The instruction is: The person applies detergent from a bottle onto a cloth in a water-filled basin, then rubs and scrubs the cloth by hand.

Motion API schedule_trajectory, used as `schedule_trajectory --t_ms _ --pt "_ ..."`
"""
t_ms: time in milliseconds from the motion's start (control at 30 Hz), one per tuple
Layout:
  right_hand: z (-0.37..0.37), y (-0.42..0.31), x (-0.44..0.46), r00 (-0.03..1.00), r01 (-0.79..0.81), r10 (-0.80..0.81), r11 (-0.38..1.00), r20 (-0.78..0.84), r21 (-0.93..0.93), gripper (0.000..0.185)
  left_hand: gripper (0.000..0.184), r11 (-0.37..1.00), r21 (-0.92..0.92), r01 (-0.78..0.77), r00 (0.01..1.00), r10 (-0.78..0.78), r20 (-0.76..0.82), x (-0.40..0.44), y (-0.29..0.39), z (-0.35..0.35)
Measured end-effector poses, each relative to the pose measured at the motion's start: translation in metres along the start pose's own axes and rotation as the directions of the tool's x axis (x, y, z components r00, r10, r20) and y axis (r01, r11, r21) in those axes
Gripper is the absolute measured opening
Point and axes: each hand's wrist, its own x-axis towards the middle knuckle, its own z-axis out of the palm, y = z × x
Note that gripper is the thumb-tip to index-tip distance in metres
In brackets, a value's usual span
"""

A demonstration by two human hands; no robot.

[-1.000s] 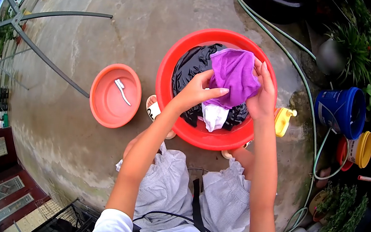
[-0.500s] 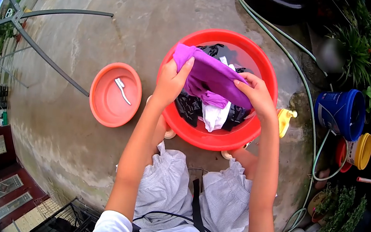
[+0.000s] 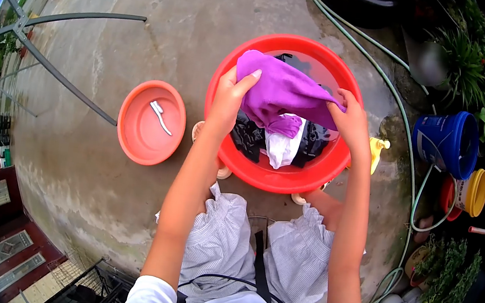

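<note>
A purple cloth [image 3: 283, 90] is stretched between my two hands over a large red basin [image 3: 275, 183]. My left hand [image 3: 229, 93] grips its left end, thumb on top. The right end is pinched in my right hand [image 3: 351, 117]. Part of the cloth hangs in a bunch onto a white cloth [image 3: 283, 149] in the basin. Around the white cloth lies dark wet fabric [image 3: 248, 139], in water.
To the left stands a small pink basin [image 3: 149, 146] with a white brush [image 3: 160, 118] inside. A yellow bottle [image 3: 377, 153] is right of the red basin. Farther right are a green hose [image 3: 401, 113], a blue bucket [image 3: 446, 143], a yellow bucket [image 3: 475, 192] and plants.
The purple cloth was bunched in both hands and is now spread sideways between them. My left hand has moved left and my right hand has shifted slightly right and down.
</note>
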Motion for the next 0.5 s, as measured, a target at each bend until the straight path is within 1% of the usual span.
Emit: schedule_trajectory --t_ms 33,67,100,167,200,267,300,333,367,400,433,467,500 --pt "-0.003 0.004 -0.003 0.999 -0.037 0.040 0.980 0.016 -0.193 0.036 0.026 0.998 0.056 0.029 0.999 -0.030 0.021 0.000 -0.001 0.001" --pt "-0.010 0.007 0.000 0.963 -0.136 0.196 0.945 0.185 -0.298 0.039 0.027 0.992 0.113 0.057 0.997 -0.062 0.040 -0.001 -0.002 0.003" --pt "-0.014 0.012 0.000 0.946 -0.133 0.200 0.958 0.256 -0.254 0.038 0.029 0.982 0.170 0.082 0.994 -0.094 0.059 0.000 -0.003 0.004" --pt "-0.023 0.023 0.000 0.899 -0.137 0.192 0.977 0.395 -0.163 0.036 0.030 0.966 0.201 0.163 0.975 -0.188 0.116 0.000 -0.006 0.008" --pt "-0.031 0.022 -0.003 0.865 -0.208 0.188 0.978 0.465 -0.009 0.033 0.031 0.956 0.217 0.199 0.962 -0.233 0.141 0.001 -0.007 0.010" --pt "-0.046 0.025 -0.010 0.795 -0.273 0.155 0.955 0.586 0.117 0.026 0.032 0.932 0.221 0.287 0.919 -0.333 0.209 0.002 -0.009 0.014" --pt "-0.054 0.026 -0.014 0.757 -0.312 0.132 0.933 0.640 0.177 0.023 0.032 0.916 0.257 0.309 0.901 -0.368 0.229 0.003 -0.012 0.016" --pt "-0.063 0.024 -0.017 0.672 -0.407 0.139 0.890 0.727 0.206 0.022 0.031 0.898 0.293 0.328 0.881 -0.403 0.248 0.004 -0.015 0.018" --pt "-0.063 0.035 -0.019 0.682 -0.394 0.172 0.905 0.711 0.159 0.022 0.031 0.880 0.329 0.343 0.861 -0.435 0.263 0.006 -0.019 0.019" --pt "-0.058 0.055 -0.019 0.691 -0.381 0.203 0.918 0.694 0.111 0.022 0.031 0.866 0.382 0.324 0.856 -0.440 0.272 0.008 -0.030 0.020" --pt "-0.052 0.077 -0.020 0.704 -0.369 0.234 0.927 0.671 0.064 0.023 0.025 0.871 0.356 0.339 0.876 -0.430 0.217 0.006 -0.037 0.030" --pt "-0.041 0.101 -0.022 0.781 -0.281 0.271 0.957 0.562 -0.070 0.021 0.027 0.853 0.425 0.302 0.874 -0.426 0.234 0.009 -0.051 0.034" --pt "-0.029 0.123 -0.026 0.852 -0.177 0.214 0.977 0.478 -0.122 0.020 0.029 0.830 0.489 0.267 0.870 -0.426 0.248 0.011 -0.074 0.032"
